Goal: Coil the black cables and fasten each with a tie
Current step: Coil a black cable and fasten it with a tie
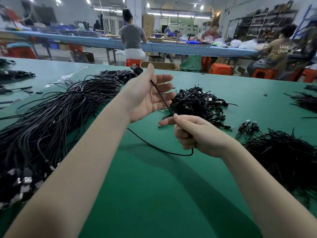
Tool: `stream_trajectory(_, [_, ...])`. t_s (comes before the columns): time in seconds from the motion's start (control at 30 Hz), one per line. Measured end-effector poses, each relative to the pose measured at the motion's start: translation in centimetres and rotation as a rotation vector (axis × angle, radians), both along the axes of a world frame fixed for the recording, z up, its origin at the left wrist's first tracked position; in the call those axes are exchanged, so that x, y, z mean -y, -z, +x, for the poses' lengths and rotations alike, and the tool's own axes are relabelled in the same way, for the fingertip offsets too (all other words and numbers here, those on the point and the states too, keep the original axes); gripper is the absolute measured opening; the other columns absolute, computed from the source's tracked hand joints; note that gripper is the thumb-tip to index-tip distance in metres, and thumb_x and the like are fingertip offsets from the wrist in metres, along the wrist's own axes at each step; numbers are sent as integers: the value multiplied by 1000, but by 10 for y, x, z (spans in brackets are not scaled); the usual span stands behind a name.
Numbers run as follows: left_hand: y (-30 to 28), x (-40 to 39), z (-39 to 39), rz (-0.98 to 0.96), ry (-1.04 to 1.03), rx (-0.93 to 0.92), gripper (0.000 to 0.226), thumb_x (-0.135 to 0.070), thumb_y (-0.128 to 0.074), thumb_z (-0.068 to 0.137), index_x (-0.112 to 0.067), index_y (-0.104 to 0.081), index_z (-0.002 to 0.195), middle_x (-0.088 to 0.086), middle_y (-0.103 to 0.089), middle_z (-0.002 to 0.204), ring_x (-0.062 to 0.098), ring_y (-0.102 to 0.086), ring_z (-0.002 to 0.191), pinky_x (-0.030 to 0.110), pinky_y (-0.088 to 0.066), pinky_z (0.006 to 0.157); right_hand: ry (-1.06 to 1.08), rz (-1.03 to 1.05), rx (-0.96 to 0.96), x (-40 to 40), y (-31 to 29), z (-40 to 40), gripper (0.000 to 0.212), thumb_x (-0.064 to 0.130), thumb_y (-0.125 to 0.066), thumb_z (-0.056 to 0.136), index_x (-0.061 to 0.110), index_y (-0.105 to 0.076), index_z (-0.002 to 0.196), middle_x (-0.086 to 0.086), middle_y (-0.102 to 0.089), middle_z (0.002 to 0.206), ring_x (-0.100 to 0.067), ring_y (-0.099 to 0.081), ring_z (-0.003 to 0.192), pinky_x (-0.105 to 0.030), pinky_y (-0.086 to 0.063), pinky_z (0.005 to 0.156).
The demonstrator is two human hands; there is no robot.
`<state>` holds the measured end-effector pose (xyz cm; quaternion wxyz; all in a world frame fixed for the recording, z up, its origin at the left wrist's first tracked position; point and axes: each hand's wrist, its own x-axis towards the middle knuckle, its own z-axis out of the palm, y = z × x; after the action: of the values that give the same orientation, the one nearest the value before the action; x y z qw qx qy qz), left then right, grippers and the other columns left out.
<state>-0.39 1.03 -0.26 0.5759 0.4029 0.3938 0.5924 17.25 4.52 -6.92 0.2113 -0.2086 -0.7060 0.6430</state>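
Holding one black cable (161, 96) taut between both hands above the green table (154, 186). Left hand (147, 95) is raised, palm toward the camera; thumb pinches the cable near its plug end (137, 69) against the base of the index finger, the other fingers spread and mostly straight. Cable runs diagonally down across the left palm to the right hand (193, 134).

Right hand is curled into a loose fist round the cable, thumb and index fingertip pinching it at the top, index finger sticking out to the left. Below the fist the cable drops out, loops along the table surface and trails left under the left forearm. Can't tell where its far end goes.

Stock around it:
- large bundle of loose, uncoiled cables (51, 121) on the left, plugs toward the near edge
- heap of coiled cables (197, 102) just behind the hands, centre-right
- one small coiled cable (248, 128) lying alone right of the right hand
- pile of thin black ties (288, 155) at the right, touching the right forearm's side of the table
- another dark pile (118, 75) behind the left hand, too blurred to identify

Background: long blue bench (171, 45) with people seated on orange stools (221, 68), backs mostly to the camera
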Motion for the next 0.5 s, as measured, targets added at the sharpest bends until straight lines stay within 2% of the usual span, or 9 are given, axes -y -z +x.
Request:
stream_trajectory(0.07, [-11, 7, -3, 45, 20, -24, 53, -49, -26, 102, -14, -63, 89, 0, -65, 70, 17, -67, 67, 29, -56, 69, -100, -77, 76, -2, 4, 1, 39, 52, -50, 89, 26, -71, 109, 4, -25, 65, -12, -20, 52, -21, -19, 48])
stream_trajectory(0.13, [-19, 17, -5, 73, 103, -2, 54, -49, -27, 102, -15, -64, 83, -1, -62, 66, 15, -65, 63, 27, -56, 66, -169, -119, 170, -2, 9, 3, 40, 52, -51, 89, 24, -72, 109, 5, -29, 65, -12, -22, 53, -19, -24, 49])
stream_trajectory(0.2, [-24, 28, -9, 92, 354, -60, 57, -52, -28, 99, -17, -64, 72, -4, -57, 59, 14, -59, 56, 25, -52, 59, -159, -107, 234, -2, 8, 6, 37, 52, -57, 86, 22, -74, 97, 7, -30, 62, -11, -23, 52, -18, -26, 47])
stream_trajectory(0.27, [-24, 38, -10, 106, 671, -277, 58, -54, -28, 93, -18, -66, 68, -4, -60, 56, 12, -58, 50, 21, -49, 54, -39, -29, 209, -3, 1, 10, 31, 51, -70, 76, 21, -69, 73, 8, -30, 56, -9, -22, 46, -18, -24, 43])
stream_trajectory(0.33, [-16, 37, -4, 38, 845, -609, 65, -58, -23, 90, -20, -72, 74, 0, -69, 62, 11, -63, 51, 16, -46, 51, 116, 48, 111, -4, -15, 17, 35, 48, -75, 72, 22, -56, 58, 9, -30, 51, -8, -22, 42, -17, -21, 41])
stream_trajectory(0.4, [-6, 30, 4, -82, 747, -807, 68, -61, -22, 90, -17, -74, 87, 5, -74, 78, 13, -69, 63, 15, -49, 55, 192, 83, 7, -2, -32, 21, 33, 45, -66, 81, 21, -57, 59, 9, -31, 50, -8, -21, 41, -17, -20, 40])
stream_trajectory(0.43, [-2, 25, 7, -121, 640, -813, 66, -60, -25, 90, -15, -72, 95, 7, -75, 87, 14, -71, 74, 16, -53, 61, 216, 94, -28, 1, -39, 22, 32, 43, -60, 86, 20, -62, 64, 8, -32, 51, -8, -22, 41, -17, -20, 40])
stream_trajectory(0.5, [2, 17, 9, -98, 390, -689, 55, -51, -31, 96, -10, -68, 103, 7, -75, 100, 16, -71, 92, 22, -57, 76, 231, 109, -72, 7, -45, 19, 31, 36, -51, 96, 22, -68, 73, 8, -36, 52, -7, -25, 40, -16, -22, 39])
